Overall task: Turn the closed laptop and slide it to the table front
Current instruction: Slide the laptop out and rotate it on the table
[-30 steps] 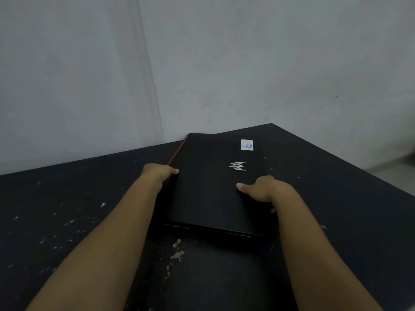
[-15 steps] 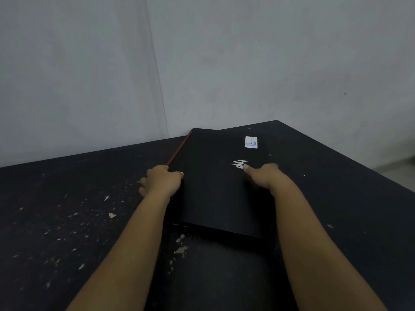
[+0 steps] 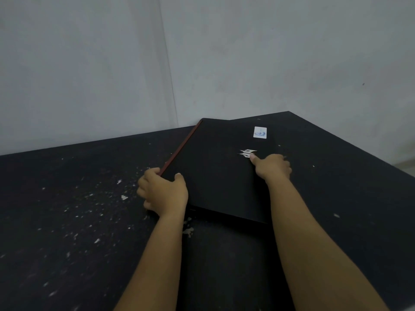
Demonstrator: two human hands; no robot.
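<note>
- Both hands grip a closed black laptop (image 3: 215, 173) on a dark table (image 3: 67, 221), seen from the head camera looking forward and down.
- Pale grey walls (image 3: 269, 52) meet in a corner behind the table's far edge.
- Scuffed and flecked with pale chips, the table fills the lower frame; bare forearms reach across it from the near edge.
- Lying flat toward the far right part of the tabletop, close to the wall corner, the laptop sits skewed to the table's edges, one corner pointing at the viewer; a red strip (image 3: 182, 147) runs along its left side.
- At that left edge near the front corner, the left hand (image 3: 162, 194) clasps the machine: thumb pressed on the lid, fingers curled around and under the side.
- On the opposite edge, the right hand (image 3: 271, 168) grasps the laptop, thumb laid on the lid and touching a silver logo (image 3: 247, 153), fingers wrapped down over the right side and mostly hidden.
- Near the laptop's far edge sits a small white-and-blue sticker (image 3: 259, 132), beyond the logo.
- No containers appear in view.
</note>
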